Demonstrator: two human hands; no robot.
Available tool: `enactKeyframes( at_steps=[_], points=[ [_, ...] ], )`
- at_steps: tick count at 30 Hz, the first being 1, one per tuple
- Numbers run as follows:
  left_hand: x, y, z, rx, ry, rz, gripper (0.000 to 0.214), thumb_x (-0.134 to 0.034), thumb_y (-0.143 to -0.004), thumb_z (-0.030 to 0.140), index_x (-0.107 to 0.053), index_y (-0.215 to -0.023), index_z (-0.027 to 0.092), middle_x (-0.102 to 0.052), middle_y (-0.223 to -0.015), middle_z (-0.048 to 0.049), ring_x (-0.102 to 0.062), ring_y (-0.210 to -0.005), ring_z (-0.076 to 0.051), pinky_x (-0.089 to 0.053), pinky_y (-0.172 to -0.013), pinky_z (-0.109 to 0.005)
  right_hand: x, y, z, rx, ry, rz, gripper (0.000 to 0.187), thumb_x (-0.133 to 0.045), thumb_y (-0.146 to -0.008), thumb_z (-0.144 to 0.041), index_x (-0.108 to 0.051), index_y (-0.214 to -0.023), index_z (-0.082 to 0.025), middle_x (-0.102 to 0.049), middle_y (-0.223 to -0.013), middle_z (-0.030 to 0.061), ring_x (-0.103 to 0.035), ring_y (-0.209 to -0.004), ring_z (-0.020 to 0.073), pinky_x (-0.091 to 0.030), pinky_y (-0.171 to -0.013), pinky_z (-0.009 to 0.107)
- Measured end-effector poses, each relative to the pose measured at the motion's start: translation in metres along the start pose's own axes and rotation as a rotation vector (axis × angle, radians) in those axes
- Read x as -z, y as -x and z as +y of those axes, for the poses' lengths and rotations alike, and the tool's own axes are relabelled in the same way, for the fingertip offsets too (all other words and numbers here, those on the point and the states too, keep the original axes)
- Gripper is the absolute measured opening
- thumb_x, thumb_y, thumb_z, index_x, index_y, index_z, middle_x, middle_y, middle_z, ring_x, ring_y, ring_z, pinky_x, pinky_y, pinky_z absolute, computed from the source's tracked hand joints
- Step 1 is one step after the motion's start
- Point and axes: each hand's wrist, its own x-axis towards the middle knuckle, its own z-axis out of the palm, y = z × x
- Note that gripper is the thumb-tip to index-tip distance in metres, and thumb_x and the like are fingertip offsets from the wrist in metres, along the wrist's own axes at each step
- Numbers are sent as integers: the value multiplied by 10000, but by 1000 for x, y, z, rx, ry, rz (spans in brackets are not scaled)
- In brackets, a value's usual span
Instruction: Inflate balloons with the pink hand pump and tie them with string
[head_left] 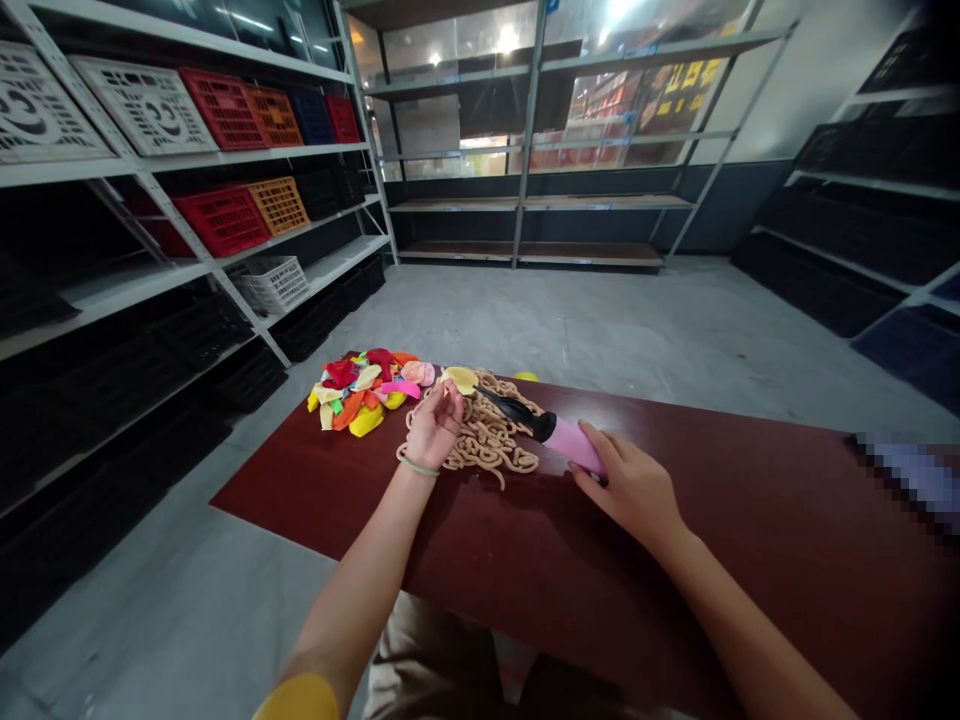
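Holding a pink hand pump [574, 445] closed in the right hand [626, 490]; the left hand [435, 425] is over tan cord [487, 440] by a flat yellow balloon [459, 380] on the black nozzle [510, 408], grip unclear; a pile of flat balloons [364, 392] lies unfilled on the dark red table [750, 540].

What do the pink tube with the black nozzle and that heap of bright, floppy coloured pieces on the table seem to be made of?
The pink tube looks like smooth, faintly glossy plastic, its even sheen suggesting a moulded body; the black nozzle seems shiny plastic too. The bright floppy heap looks like thin rubber, probably latex balloons: limp, creased, softly sheened.
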Motion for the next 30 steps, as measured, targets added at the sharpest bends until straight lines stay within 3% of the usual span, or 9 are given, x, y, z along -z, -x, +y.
enactKeyframes(
  at_steps=[6, 10, 13, 16, 18, 22, 25, 30],
  points=[
    [2, -2, 1, -63, 13, 12, 216, -443, -942, 61, -645, -990, 122, -729, -901, -56, -709, -853, -103, -577, -838, -227, 1, 2, -12, 28, -35, 14, 532, -561, -884, -403, -482, -1363, -185, -669, -1130, 76, -653, -895, 206, -477, -723, 294],
    [5, -2, -1, 21, -96, 22, 117, -535, -924, 130, -644, -883, 126, -698, -766, -33, -683, -694, -90, -587, -758, -227, -1, 2, -16, 29, -68, 12, 522, -570, -878, -390, -487, -1354, -191, -671, -1141, 70, -660, -901, 210, -493, -738, 304],
    [3, 1, 2, 70, -159, -64, 93, -582, -909, 172, -635, -842, 136, -660, -720, -18, -654, -651, -84, -581, -711, -212, -2, 3, -16, 2, -90, 37, 531, -584, -870, -385, -484, -1357, -196, -674, -1140, 64, -666, -902, 212, -502, -749, 306],
    [1, 1, 9, -109, -4, -105, 168, -514, -958, 207, -624, -843, 154, -651, -716, 6, -639, -638, -52, -564, -717, -164, -2, 4, -15, -26, -104, 68, 534, -591, -867, -374, -482, -1358, -193, -675, -1147, 66, -668, -935, 217, -506, -760, 304],
    [1, -1, 13, -202, 99, -42, 202, -467, -982, 198, -622, -859, 155, -656, -696, 17, -631, -605, -37, -559, -702, -141, -2, 5, -15, -30, -108, 73, 533, -590, -866, -369, -482, -1357, -191, -676, -1147, 66, -669, -941, 218, -508, -758, 304],
    [2, -4, 8, -94, 76, 76, 177, -466, -975, 165, -642, -983, 140, -698, -739, -15, -670, -641, -67, -577, -692, -171, -4, 5, -16, -22, -101, 55, 526, -584, -867, -371, -489, -1354, -198, -678, -1152, 64, -672, -920, 215, -510, -747, 309],
    [2, -2, 2, -34, 17, 58, 196, -470, -971, 159, -654, -1037, 140, -726, -817, -35, -702, -735, -92, -581, -745, -199, -5, 4, -18, -7, -82, 27, 532, -581, -868, -385, -491, -1359, -200, -676, -1157, 61, -669, -914, 215, -506, -746, 310],
    [1, 1, -1, -60, -48, 15, 193, -493, -962, 163, -676, -1023, 144, -740, -947, -52, -706, -864, -103, -552, -850, -214, -4, 3, -22, 39, -49, 6, 547, -569, -881, -402, -479, -1378, -193, -679, -1133, 66, -662, -870, 207, -490, -724, 299]
  ],
)
